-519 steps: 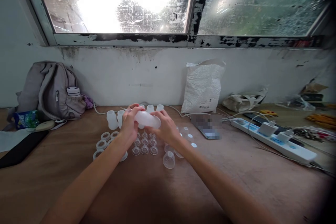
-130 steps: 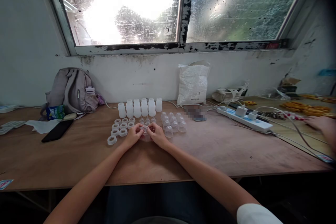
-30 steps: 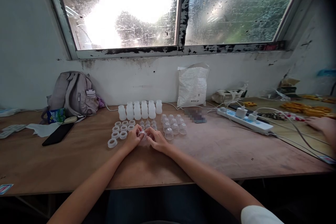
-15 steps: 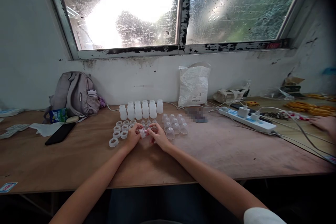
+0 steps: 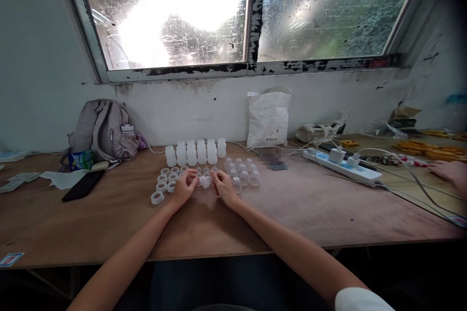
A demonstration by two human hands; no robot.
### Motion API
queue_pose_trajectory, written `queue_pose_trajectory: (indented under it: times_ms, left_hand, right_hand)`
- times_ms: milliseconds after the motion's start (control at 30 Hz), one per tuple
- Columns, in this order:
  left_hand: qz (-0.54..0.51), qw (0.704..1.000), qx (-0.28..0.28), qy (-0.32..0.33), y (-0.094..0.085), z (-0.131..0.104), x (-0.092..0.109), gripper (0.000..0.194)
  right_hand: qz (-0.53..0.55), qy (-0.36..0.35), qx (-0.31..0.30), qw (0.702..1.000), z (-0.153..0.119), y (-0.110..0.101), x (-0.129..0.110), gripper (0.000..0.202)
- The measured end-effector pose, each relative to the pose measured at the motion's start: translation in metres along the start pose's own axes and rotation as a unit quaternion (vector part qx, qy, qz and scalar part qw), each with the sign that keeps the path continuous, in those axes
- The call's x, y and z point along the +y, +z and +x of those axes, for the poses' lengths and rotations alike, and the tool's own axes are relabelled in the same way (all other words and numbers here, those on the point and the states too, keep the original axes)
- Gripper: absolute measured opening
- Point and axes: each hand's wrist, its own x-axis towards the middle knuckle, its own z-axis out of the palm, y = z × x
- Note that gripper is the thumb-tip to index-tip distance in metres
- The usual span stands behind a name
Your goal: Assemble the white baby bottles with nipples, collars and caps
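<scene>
A small translucent ribbed bottle collar (image 5: 205, 182) is held tilted between my two hands, just above the table. My left hand (image 5: 184, 188) has its fingers curled at the collar's left side. On the other side, my right hand (image 5: 224, 188) is closed in a pinch at its edge; exactly what the fingertips grip is partly hidden. Behind my fingers stand several clear bottle teats (image 5: 205, 169), partly covered. Several white collar rings (image 5: 157, 198) lie in rows by my left hand. Clear dome caps (image 5: 254, 178) stand in rows to the right of my right hand.
Frosted bottles (image 5: 191, 153) line up at the back. A backpack (image 5: 100, 129) and black phone (image 5: 83, 185) lie left. A white plastic bag (image 5: 269, 119) leans on the wall. A power strip (image 5: 343, 166) with cables stretches right, near another person's hand (image 5: 447, 171).
The collar has turned between my hands and shifted slightly right. My left fingers have loosened and moved a little apart from it; my right fingers have drawn together.
</scene>
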Motion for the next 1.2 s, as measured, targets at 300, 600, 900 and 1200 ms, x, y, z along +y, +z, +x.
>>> queue_pose_trajectory:
  times_ms: [300, 600, 900, 1200]
  left_hand:
    - [0.181, 0.972, 0.139, -0.052, -0.052, 0.076, -0.025, 0.022]
    - [0.255, 0.946, 0.157, -0.123, -0.072, 0.118, -0.056, 0.013]
    - [0.226, 0.947, 0.225, -0.032, -0.062, 0.087, -0.001, 0.017]
    - [-0.072, 0.996, 0.054, 0.016, 0.028, 0.018, 0.023, 0.041]
  right_hand:
    - [-0.015, -0.02, -0.022, 0.999, -0.003, 0.002, 0.002, 0.03]
    - [0.004, -0.012, -0.038, 0.999, -0.003, 0.002, 0.001, 0.019]
    - [-0.016, -0.058, -0.007, 0.998, -0.001, -0.002, 0.0, 0.017]
    - [-0.085, -0.161, 0.123, 0.976, 0.004, -0.025, -0.027, 0.018]
